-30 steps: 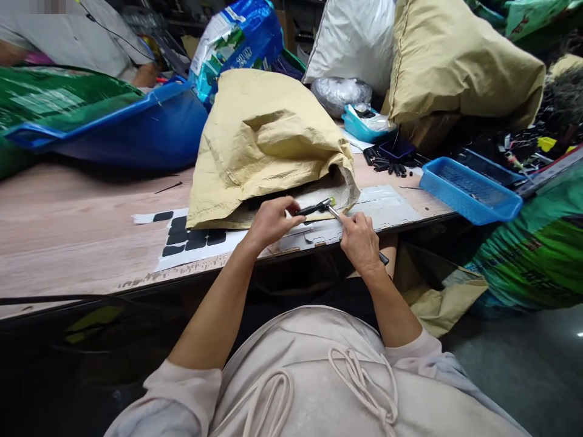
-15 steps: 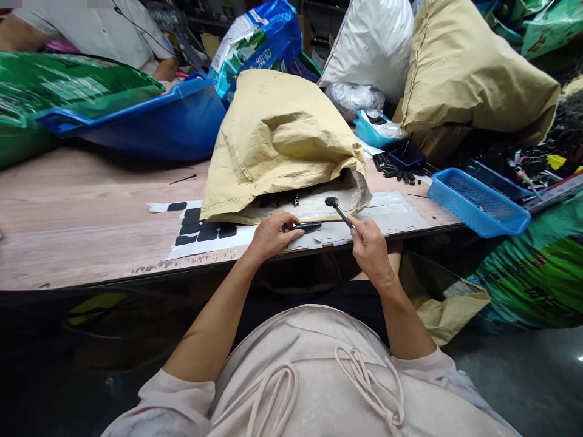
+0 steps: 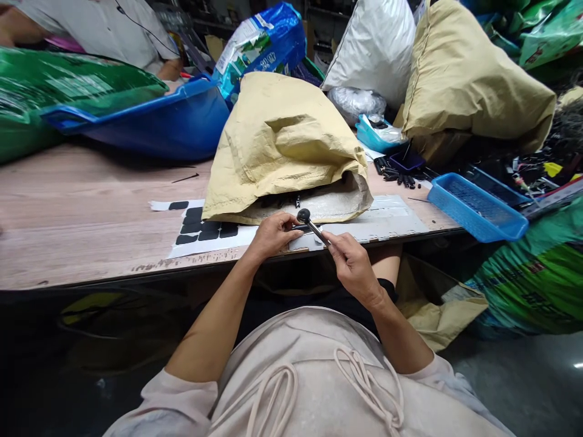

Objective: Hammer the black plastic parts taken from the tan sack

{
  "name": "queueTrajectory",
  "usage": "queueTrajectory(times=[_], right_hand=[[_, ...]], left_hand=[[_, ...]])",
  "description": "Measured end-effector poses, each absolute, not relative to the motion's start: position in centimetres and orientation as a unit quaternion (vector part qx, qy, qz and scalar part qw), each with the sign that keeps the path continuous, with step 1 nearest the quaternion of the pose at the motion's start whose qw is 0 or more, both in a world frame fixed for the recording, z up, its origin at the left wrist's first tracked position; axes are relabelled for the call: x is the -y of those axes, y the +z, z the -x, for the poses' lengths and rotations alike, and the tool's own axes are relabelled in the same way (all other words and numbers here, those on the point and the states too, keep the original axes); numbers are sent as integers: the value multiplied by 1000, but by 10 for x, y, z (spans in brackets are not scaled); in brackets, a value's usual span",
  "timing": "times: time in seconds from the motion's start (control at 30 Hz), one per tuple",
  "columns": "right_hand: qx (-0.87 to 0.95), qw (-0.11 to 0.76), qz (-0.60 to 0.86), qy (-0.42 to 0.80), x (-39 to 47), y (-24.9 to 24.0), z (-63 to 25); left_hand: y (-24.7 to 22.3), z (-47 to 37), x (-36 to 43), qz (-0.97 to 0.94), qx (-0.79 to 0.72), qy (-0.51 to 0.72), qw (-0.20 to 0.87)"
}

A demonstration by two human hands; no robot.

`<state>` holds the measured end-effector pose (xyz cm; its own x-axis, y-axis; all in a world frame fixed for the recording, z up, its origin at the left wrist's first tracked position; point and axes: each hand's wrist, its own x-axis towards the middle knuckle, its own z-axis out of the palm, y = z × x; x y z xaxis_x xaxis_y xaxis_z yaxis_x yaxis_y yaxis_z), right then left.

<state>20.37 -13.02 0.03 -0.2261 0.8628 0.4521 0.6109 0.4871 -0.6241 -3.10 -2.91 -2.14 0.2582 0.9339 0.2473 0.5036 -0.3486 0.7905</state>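
Observation:
My right hand is closed around the lower end of a shiny metal rod with a round black head. The rod slants up and left, its head just right of my left fingertips. My left hand pinches a slim dark stick-like piece, partly hidden behind the rod. Both hands are at the table's front edge, over a grey board. Behind them a yellow paper sack lies with its mouth towards me; a few small black parts show inside.
Black rounded pads stick to a white sheet left of my hands. A blue basket and black parts are on the right. A large blue tub stands back left, near another person's arm. More sacks stand behind.
My right hand has moved left, bringing the rod's black head from the sack's mouth to beside my left fingers. My left hand has stayed almost in place.

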Motion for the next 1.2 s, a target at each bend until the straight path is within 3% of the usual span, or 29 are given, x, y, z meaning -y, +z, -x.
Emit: queueTrajectory(times=[0.73,0.97,1.07,1.2], right_hand=[[746,375,541,101,123,-6,-219],[707,218,668,-74,94,6,-228],[692,153,700,-90,87,5,-226],[685,132,710,-96,87,2,-222]], left_hand=[[-25,29,28,-721,-502,370,302],[-23,32,30,-739,-489,358,293],[-23,33,30,-755,-480,352,275],[-22,32,38,-782,-454,355,238]])
